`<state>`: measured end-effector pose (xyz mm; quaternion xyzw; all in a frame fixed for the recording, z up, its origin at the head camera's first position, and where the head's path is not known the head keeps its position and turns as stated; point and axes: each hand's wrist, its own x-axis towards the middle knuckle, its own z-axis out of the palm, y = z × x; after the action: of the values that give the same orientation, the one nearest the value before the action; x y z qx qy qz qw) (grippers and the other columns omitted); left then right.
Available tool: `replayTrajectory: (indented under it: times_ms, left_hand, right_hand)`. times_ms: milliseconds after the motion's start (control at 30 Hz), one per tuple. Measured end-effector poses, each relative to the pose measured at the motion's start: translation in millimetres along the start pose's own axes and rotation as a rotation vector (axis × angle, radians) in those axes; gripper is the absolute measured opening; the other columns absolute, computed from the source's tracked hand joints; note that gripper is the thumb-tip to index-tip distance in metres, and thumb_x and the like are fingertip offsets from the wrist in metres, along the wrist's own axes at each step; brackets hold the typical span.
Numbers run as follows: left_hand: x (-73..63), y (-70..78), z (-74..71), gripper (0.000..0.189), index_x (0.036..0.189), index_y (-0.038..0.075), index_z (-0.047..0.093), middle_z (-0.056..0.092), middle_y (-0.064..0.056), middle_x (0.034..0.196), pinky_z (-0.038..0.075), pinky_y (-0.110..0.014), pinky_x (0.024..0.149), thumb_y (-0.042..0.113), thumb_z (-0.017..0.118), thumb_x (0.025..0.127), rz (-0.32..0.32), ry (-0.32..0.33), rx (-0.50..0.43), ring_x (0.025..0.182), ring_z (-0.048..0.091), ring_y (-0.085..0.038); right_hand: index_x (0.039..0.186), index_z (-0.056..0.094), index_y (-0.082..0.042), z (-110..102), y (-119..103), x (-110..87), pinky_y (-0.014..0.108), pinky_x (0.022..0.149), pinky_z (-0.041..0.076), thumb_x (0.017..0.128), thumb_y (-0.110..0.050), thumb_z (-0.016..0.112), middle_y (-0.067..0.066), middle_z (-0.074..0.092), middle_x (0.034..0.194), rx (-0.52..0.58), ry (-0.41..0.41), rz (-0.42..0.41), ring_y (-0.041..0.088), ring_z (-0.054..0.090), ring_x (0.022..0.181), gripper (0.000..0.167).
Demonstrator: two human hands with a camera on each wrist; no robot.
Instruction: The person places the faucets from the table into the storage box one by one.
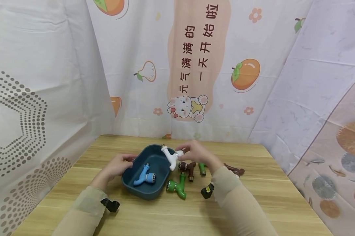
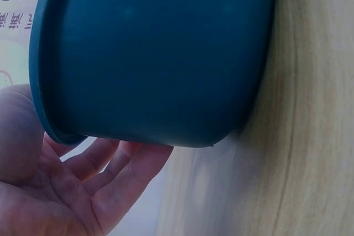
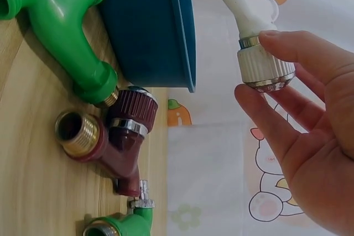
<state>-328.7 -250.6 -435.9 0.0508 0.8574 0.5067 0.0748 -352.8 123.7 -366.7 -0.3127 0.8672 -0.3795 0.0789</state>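
Note:
My right hand [image 1: 198,153] pinches a white plastic tap [image 3: 255,31] by its ridged knob, between thumb and fingers. In the head view the white tap hangs above the right rim of a dark teal basin [image 1: 161,190]. Inside the basin lies a light blue tap [image 1: 142,176]. At the basin's left side, my left hand [image 1: 118,165] holds the rim, its fingers against the outer wall; the left wrist view shows the fingers [image 2: 130,178] partly hidden behind that wall.
Right of the basin lie a green tap [image 1: 179,186], a maroon tap [image 1: 191,167] and another green tap [image 1: 202,168]. Farther right, a maroon tap [image 1: 238,170] is partly hidden by my right arm. Printed curtains [image 1: 154,108] hang behind the wooden table [image 1: 171,219].

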Motion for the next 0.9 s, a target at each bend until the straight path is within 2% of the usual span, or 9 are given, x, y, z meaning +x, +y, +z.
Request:
replayTrajectory:
  times_ms: [200, 467, 633, 900]
  left_hand:
    - [0.4, -0.2, 0.2, 0.046, 0.14, 0.005, 0.061, 0.058, -0.022, 0.133, 0.06, -0.041, 0.067, 0.004, 0.057, 0.093, -0.001, 0.002, -0.001, 0.094, 0.062, -0.027]
    - [-0.6, 0.5, 0.1, 0.046, 0.139, 0.005, 0.062, 0.059, -0.021, 0.132, 0.059, -0.04, 0.066, 0.003, 0.057, 0.093, -0.001, 0.005, 0.0, 0.092, 0.062, -0.027]
    - [-0.3, 0.0, -0.1, 0.046, 0.139, 0.005, 0.062, 0.059, -0.021, 0.131, 0.059, -0.04, 0.067, 0.003, 0.057, 0.093, -0.006, 0.002, -0.003, 0.093, 0.062, -0.027]
    - [-0.6, 1.0, 0.0, 0.046, 0.139, 0.005, 0.062, 0.059, -0.021, 0.131, 0.06, -0.041, 0.068, 0.004, 0.057, 0.093, -0.004, 0.003, -0.008, 0.094, 0.063, -0.027]
  right_hand:
    - [0.123, 0.074, -0.014, 3, -6, 4.2, 0.036, 0.08, 0.055, 0.088, -0.022, 0.08, -0.005, 0.071, 0.112, -0.03, 0.001, -0.015, 0.025, 0.065, 0.105, 0.037]
    - [0.119, 0.075, -0.021, 11, -15, 13.1, 0.036, 0.084, 0.054, 0.088, -0.021, 0.08, -0.01, 0.07, 0.111, -0.067, -0.004, -0.016, 0.021, 0.063, 0.106, 0.031]
    - [0.117, 0.076, -0.026, 17, -17, 18.8, 0.034, 0.084, 0.054, 0.088, -0.022, 0.08, -0.012, 0.069, 0.112, -0.07, -0.008, 0.005, 0.015, 0.063, 0.102, 0.03]
    - [0.118, 0.076, -0.026, 26, -21, 25.1, 0.033, 0.08, 0.054, 0.088, -0.023, 0.081, -0.008, 0.069, 0.107, -0.07, -0.033, 0.0, 0.02, 0.062, 0.096, 0.031]
